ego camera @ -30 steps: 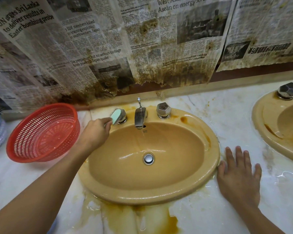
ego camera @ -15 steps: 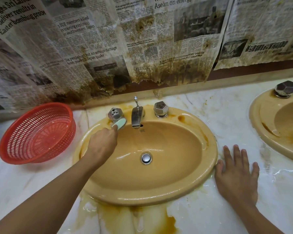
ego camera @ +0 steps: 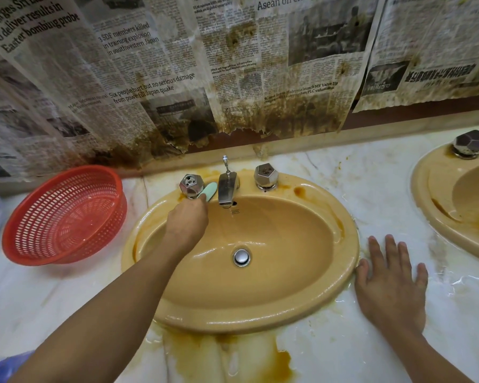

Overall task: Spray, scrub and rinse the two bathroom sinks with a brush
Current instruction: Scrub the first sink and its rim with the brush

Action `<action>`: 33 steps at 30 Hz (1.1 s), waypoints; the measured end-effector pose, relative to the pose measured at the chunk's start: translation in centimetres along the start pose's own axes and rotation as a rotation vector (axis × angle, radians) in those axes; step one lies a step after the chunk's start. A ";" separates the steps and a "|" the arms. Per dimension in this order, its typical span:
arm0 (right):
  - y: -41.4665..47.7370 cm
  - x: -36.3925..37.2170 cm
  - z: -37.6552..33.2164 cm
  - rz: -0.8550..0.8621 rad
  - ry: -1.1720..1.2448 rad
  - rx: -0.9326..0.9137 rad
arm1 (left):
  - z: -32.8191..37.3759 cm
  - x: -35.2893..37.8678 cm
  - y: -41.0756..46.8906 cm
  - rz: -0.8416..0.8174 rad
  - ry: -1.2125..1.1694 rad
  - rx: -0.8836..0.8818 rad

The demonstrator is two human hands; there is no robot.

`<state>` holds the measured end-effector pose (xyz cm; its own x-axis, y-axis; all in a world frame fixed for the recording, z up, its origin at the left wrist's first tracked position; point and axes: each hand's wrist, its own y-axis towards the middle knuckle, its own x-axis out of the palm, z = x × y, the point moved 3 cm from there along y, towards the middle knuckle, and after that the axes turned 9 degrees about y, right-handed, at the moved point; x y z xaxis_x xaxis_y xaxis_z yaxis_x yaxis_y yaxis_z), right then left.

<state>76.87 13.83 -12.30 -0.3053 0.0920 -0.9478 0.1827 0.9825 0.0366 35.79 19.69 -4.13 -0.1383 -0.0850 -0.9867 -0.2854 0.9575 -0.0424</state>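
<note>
A wet tan oval sink (ego camera: pixel 340 275) fills the middle of the marble counter. My left hand (ego camera: pixel 187 225) grips a pale green brush (ego camera: pixel 209 190), whose head lies on the back rim between the left tap handle (ego camera: pixel 190 185) and the chrome spout (ego camera: pixel 227 189). My right hand (ego camera: pixel 391 283) lies flat with fingers spread on the wet counter, just right of the sink's rim. A second tan sink (ego camera: pixel 432 200) shows at the right edge with its own tap handle (ego camera: pixel 469 143).
A red plastic basket (ego camera: pixel 64 214) sits left of the sink. Stained newspaper (ego camera: pixel 233 78) covers the wall behind. Brown streaks run down the counter front (ego camera: pixel 233 357). The right tap handle (ego camera: pixel 265 175) and drain plug (ego camera: pixel 241 257) are chrome.
My left hand has carried the brush from the left tap handle rightward, into the gap beside the spout. My right hand has stayed flat on the counter.
</note>
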 end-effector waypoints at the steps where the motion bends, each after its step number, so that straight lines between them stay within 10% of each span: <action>1: 0.0 0.0 0.0 -0.001 0.003 0.001 | 0.1 0.2 -0.2 -0.007 -0.031 -0.002; 17: -0.1 -0.2 -0.2 -0.009 -0.013 -0.001 | -3.8 0.6 -2.9 -0.002 -0.422 -0.026; 33: 0.0 0.1 0.0 -0.020 -0.015 0.024 | -8.7 4.2 0.2 -0.338 -1.275 -0.635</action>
<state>76.85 13.88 -12.38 -0.2952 0.0700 -0.9529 0.1994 0.9799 0.0102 26.91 17.11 -6.91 0.8372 0.3434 -0.4256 -0.5411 0.6332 -0.5535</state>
